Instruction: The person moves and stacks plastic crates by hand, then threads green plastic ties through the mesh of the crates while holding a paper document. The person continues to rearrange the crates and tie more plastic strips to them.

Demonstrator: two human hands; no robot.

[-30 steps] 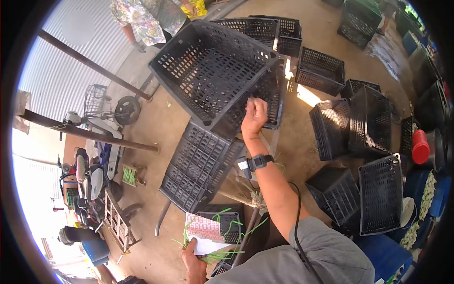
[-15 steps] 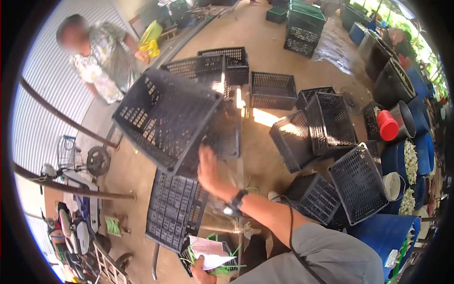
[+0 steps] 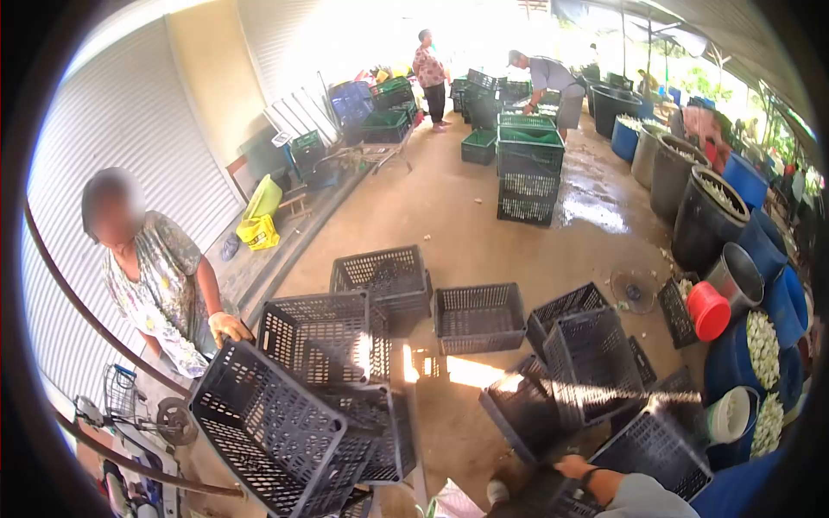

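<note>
My right hand, with a dark band at the wrist, is low in the view, its fingers closed at the edge of a dark, blurred black crate. Just right of it lies another black perforated plastic crate. My left hand is out of view; a white, pink and green bundle pokes in at the bottom edge. To the left, a tilted black crate rests against other crates, with a co-worker's gloved hand on its rim.
A co-worker stands at left beside curved metal bars. More black crates cover the floor. Blue barrels, dark tubs and a red bucket line the right. Farther back, two people stand near stacked green crates.
The view has tilted up. My right hand has left the tilted crate and moved to the crates at right. The co-worker's gloved hand is now on the tilted crate; my left hand has left view.
</note>
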